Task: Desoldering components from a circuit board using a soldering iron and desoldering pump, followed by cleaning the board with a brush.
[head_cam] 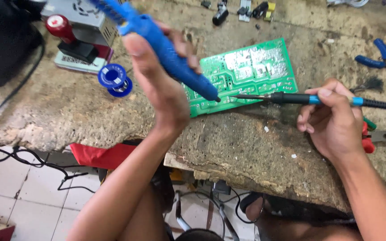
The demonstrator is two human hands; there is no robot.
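Observation:
My left hand (159, 76) grips a blue desoldering pump (168, 53), held slanted with its tip down on a green circuit board (246, 73). My right hand (331, 120) holds a black and blue soldering iron (291, 98) like a pen. The iron's metal tip lies low over the board's near edge, pointing left and almost meeting the pump's tip. The board lies solder side up on a worn, rough workbench (68, 111).
A blue spool of solder wire (115, 79) and a grey box with a red knob (74, 31) sit at the back left. Blue-handled pliers (376, 56) lie at the right, red-handled pliers (374, 136) by my right wrist. Small parts lie along the far edge. Cables hang below the bench.

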